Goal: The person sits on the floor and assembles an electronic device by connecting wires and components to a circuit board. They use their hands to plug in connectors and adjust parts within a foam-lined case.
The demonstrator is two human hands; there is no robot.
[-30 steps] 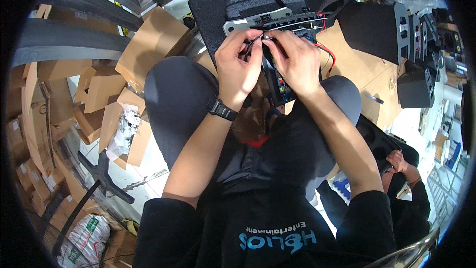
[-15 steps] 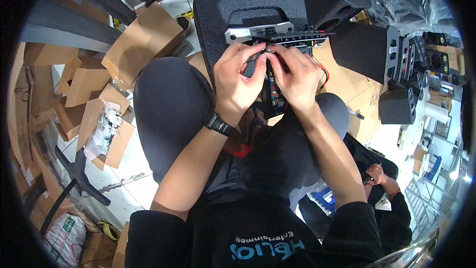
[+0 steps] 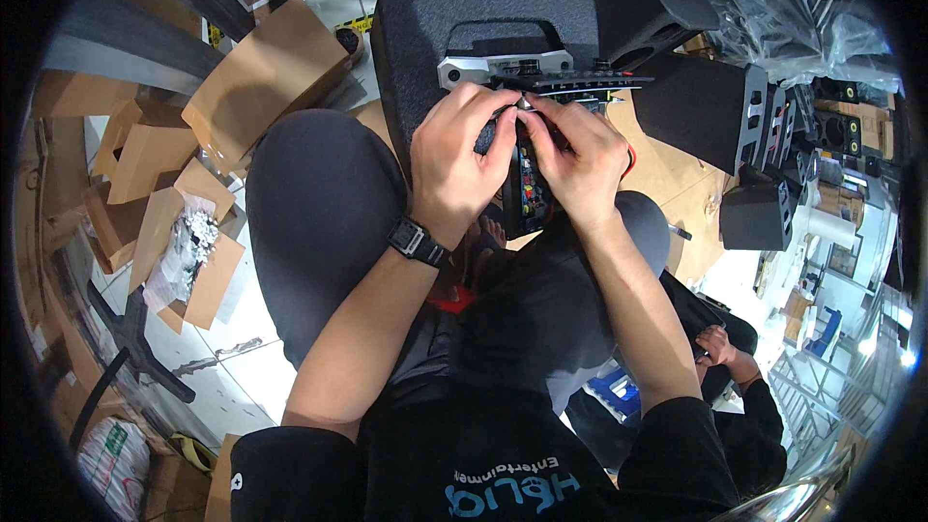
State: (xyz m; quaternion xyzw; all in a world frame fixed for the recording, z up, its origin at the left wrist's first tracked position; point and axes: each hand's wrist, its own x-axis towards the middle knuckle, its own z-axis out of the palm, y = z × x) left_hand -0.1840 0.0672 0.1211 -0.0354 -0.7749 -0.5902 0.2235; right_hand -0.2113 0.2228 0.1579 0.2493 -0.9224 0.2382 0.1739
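Observation:
My left hand (image 3: 462, 157) and my right hand (image 3: 578, 157) meet fingertip to fingertip. Thumb and forefinger of each are closed on a small metallic piece (image 3: 523, 103), mostly covered and too small to name. Right behind the fingertips lies an amplifier module, its silver metal panel (image 3: 471, 69) and dark edge strip (image 3: 580, 80) showing. Between my wrists a circuit board (image 3: 527, 195) carries several colourful components. All this rests against a black textured speaker cabinet (image 3: 425, 14) with a recessed handle. A red wire (image 3: 630, 160) loops out beside my right hand.
Open cardboard boxes (image 3: 266, 77) stand at left, one holding plastic-wrapped parts (image 3: 188, 246). More black speaker cabinets (image 3: 691, 114) line the far right. At lower right, a co-worker's hand (image 3: 715, 346) rests near a dark object. A black chair base (image 3: 135, 333) lies at lower left.
The view has shifted slightly. My fingertips stay together over the module, with the small metallic piece now a little more visible. The co-worker's hand has shifted slightly.

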